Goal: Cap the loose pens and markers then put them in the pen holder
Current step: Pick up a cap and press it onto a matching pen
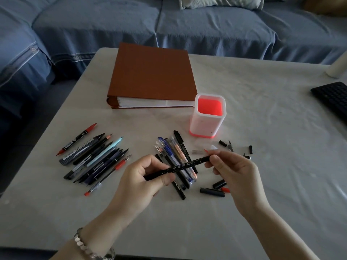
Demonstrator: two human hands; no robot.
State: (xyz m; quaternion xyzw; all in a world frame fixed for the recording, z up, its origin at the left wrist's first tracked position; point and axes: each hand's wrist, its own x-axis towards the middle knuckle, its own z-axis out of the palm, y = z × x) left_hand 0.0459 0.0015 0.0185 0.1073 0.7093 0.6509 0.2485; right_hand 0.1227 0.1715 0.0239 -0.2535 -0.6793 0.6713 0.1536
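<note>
A black marker (185,164) with white lettering is held level above the table. My left hand (142,177) grips its lower end, and my right hand (234,171) pinches its upper end between thumb and fingers. Under it lies a small pile of pens (174,156). A larger row of uncapped pens and markers (93,158) lies to the left. Loose caps (212,192) lie under my right hand, with more small caps (222,143) further back. The white pen holder (207,117) with a red inside stands upright behind the piles and holds nothing visible.
A thick brown binder (152,76) lies behind the holder. A black keyboard (332,98) reaches in from the right edge, with a white cylinder (338,66) behind it. A blue sofa (131,21) runs along the far side and left of the white table (262,203).
</note>
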